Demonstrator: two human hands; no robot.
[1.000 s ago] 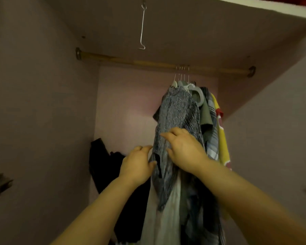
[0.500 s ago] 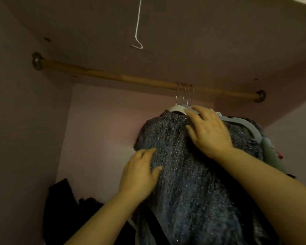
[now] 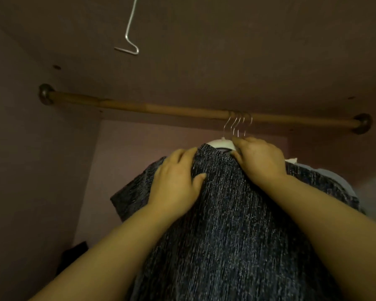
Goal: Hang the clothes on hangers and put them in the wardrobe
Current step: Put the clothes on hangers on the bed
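Left hand [image 3: 176, 181]: spread wide and laid flat on the left shoulder of the dark speckled garment [image 3: 237, 224], fingers nearly straight and reaching up to the collar edge, thumb splayed on the front of the cloth; nothing clasped

Right hand [image 3: 261, 159]: fingers curled over the top of the white hanger [image 3: 220, 143] and the collar just beside its neck, forefinger touching the foot of the wire hooks [image 3: 237, 124], thumb hidden (hold on the far side not to be made out)

Garment: draped over the white hanger inside the wardrobe, hung from the wooden rod [image 3: 161, 108], one sleeve sticking out at the left, body falling toward the camera between the two forearms

Counts: two hands; one rod, carried at its ends by the left bracket [image 3: 45, 96] and the right bracket [image 3: 361, 123], both round and metallic; four wire hooks bunched side by side on the rod, right of its middle; one hanger body in plain sight, the other three hidden behind the right hand and the cloth

Also seen: one bent wire [image 3: 128, 29] dangling from the wardrobe top [image 3: 226, 61], well apart from the rod; one pale garment [image 3: 334, 177] just behind the speckled one at the right; one dark heap [image 3: 74, 255] low against the pinkish back wall [image 3: 150, 153] at the left
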